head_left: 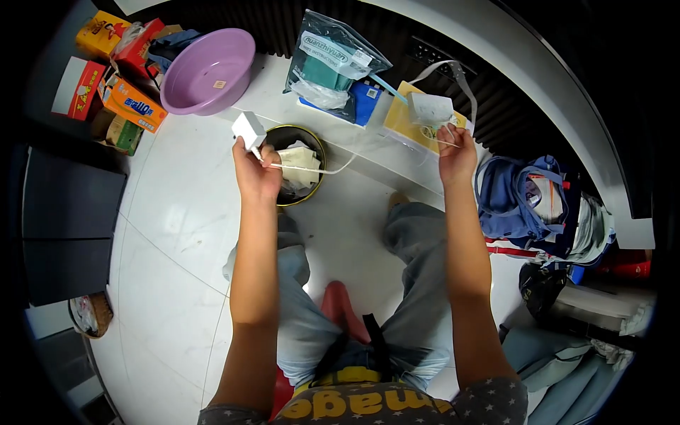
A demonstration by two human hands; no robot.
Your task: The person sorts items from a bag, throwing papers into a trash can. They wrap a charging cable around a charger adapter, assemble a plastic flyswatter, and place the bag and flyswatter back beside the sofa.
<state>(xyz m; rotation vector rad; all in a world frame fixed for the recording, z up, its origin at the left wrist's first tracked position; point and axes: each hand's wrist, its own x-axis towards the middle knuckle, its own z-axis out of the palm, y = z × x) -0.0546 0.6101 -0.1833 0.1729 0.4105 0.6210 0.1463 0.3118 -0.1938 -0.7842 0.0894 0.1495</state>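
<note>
My left hand point(259, 170) is closed around a white power adapter point(248, 130). A white cable point(304, 169) runs from the adapter across to the right, over the bin, and curves upward. My right hand point(457, 152) is raised at the right, its fingers pinched on a thin white strand that looks like cable. Just beyond those fingers is a whitish, box-like piece point(430, 110) in front of a yellow packet point(404, 119); whether the hand touches this piece I cannot tell.
A round bin point(320, 145) with papers stands beyond my left hand. On the ledge are a purple basin point(205, 71), a zip bag point(329, 60) and a blue box point(365, 103). Cartons point(132, 101) lie far left, a blue backpack point(513, 198) right.
</note>
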